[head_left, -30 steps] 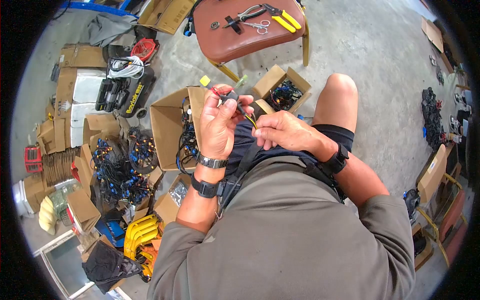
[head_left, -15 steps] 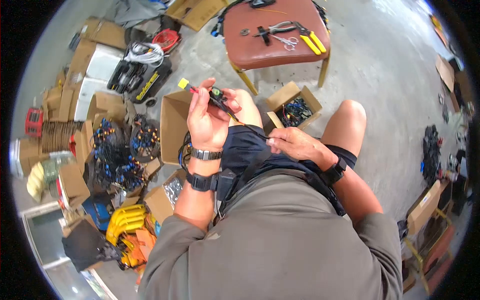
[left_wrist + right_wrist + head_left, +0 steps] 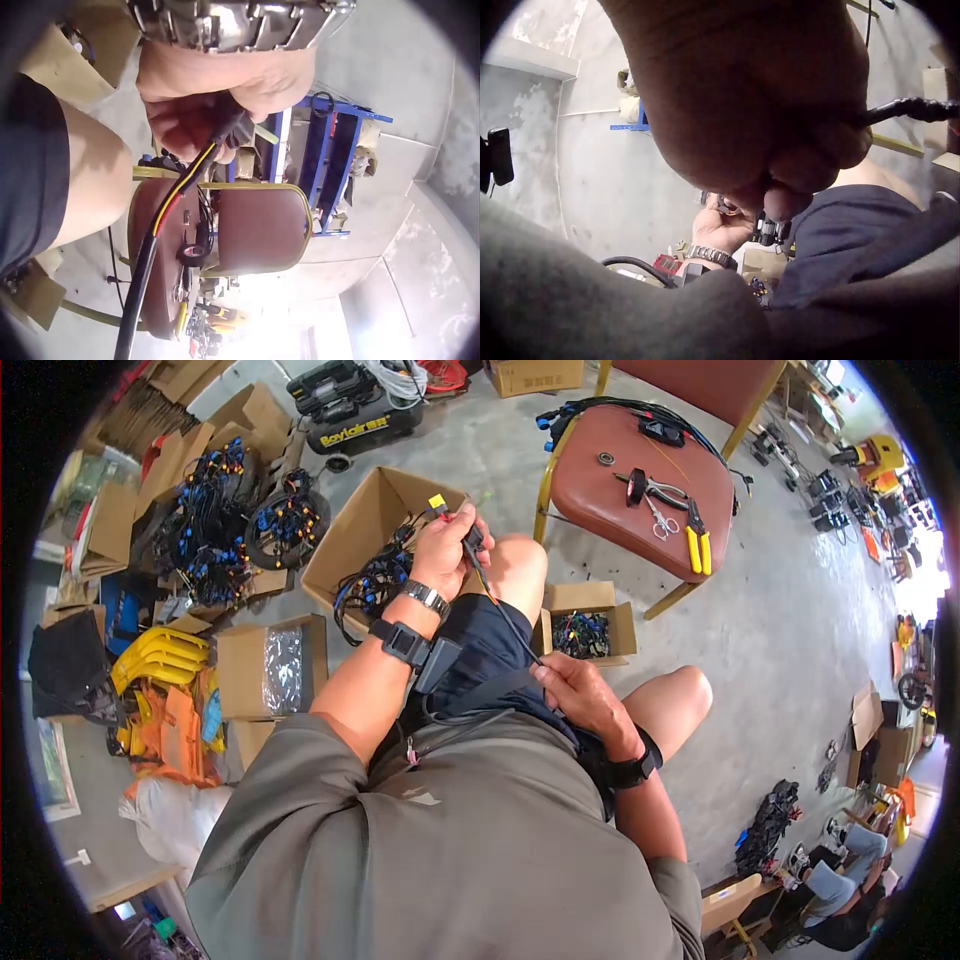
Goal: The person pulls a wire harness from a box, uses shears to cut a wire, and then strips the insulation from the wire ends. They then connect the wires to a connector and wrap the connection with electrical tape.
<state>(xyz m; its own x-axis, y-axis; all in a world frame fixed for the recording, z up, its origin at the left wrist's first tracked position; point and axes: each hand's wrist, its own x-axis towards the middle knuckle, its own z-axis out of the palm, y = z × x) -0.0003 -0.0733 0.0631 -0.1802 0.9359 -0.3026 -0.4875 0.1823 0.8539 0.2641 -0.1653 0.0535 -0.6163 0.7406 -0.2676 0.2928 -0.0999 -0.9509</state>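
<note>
My left hand (image 3: 447, 552) grips the connector end of a wiring harness (image 3: 141, 277), and a yellow connector (image 3: 438, 505) sticks out above the thumb. Yellow, red and black wires show where they leave the dark wrapped part at the left fingers. From there the black-sleeved length runs down across the lap to my right hand (image 3: 580, 695), which pinches it between thumb and fingers. In the right wrist view the curled right fingers (image 3: 802, 169) are dark, and the wrapped cable emerges beside them.
A brown chair seat (image 3: 610, 510) ahead bears pliers (image 3: 668, 492), scissors (image 3: 660, 520), yellow-handled cutters (image 3: 698, 545) and a black tape roll (image 3: 636, 486). Cardboard boxes of harnesses stand by the knees, a larger one (image 3: 335, 525) and a smaller one (image 3: 622, 622). Harness bundles (image 3: 205, 525) lie at left.
The right hand has slid down the cable away from the left hand, so a longer stretch lies between them. The head view has turned right. The left hand keeps its grip.
</note>
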